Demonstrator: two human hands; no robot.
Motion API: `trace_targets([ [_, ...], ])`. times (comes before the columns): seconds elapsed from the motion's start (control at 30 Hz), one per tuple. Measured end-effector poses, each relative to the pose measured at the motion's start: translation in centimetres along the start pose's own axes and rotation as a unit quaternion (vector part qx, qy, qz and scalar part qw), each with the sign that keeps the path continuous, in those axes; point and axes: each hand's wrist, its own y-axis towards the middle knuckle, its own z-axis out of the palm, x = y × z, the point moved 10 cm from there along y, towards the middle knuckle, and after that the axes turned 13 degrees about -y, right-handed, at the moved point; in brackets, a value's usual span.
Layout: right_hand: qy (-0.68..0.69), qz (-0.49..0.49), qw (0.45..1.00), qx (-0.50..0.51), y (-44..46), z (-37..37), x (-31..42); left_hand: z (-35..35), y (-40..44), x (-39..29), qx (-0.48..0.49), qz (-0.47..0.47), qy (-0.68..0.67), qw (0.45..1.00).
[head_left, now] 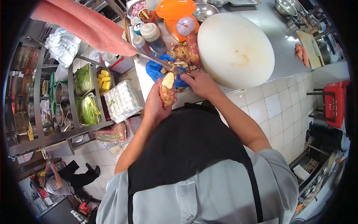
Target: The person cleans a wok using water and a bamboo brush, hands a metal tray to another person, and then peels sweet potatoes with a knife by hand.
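Note:
My left hand (154,102) is closed around a sweet potato (167,96) with mottled reddish-brown skin, and its upper end is peeled to pale yellow flesh. In my right hand (201,85) is a knife (159,62), its long narrow blade pointing up and left, just above the peeled end. I cannot tell if the blade touches the flesh. Beneath the knife lies a blue plastic bag (152,71) with brown peelings. Beyond it, unpeeled sweet potatoes (194,50) rest against a round white cutting board (236,48).
An orange scale (175,30) and squeeze bottles (151,33) stand behind the peelings. A pink towel (85,28) hangs at upper left. Left shelves hold lettuce (88,110) and corn (104,80). A red stool (335,104) stands right; another person (59,183) is at lower left.

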Motion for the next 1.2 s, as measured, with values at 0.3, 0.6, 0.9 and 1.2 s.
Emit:
trace_targets([
  [0.3,0.015,-0.084,0.996,0.024,-2.4,-0.4,4.8,-0.5,1.1,-0.6,-0.066,0.023,0.013,0.997],
  [0.6,0.003,0.017,1.000,0.005,0.1,-0.1,0.0,0.1,-0.5,0.2,-0.028,-0.019,-0.003,0.999],
  [0.9,0.013,0.002,0.999,0.051,-1.0,-0.1,2.4,-0.6,1.9,-0.2,-0.037,-0.031,-0.032,0.998],
  [1.2,-0.046,-0.061,0.997,0.010,-2.2,0.1,3.7,-1.6,1.6,0.3,0.013,-0.070,-0.060,0.996],
])
